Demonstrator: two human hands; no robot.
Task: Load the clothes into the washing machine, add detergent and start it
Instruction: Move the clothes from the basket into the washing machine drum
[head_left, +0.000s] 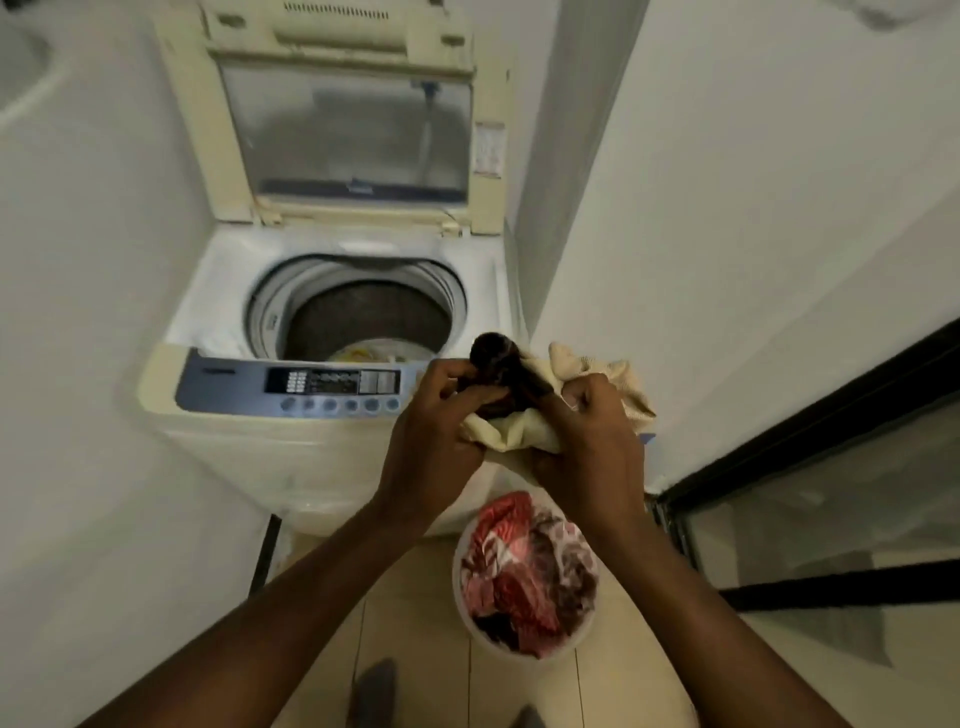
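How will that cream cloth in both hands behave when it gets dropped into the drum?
The cream cloth looks floppy: it bunches and folds between the left hand and right hand. It probably weighs little, since it is held up by the fingers alone. The dark item wrapped up with it may fall out separately into the drum.

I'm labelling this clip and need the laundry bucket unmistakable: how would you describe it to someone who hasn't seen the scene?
Start at the open washing machine in the corner. On the tiled floor just in front of its right side, below the person's hands, stands a round white bucket. It is the only container on the floor, heaped with red, white and dark patterned clothes.
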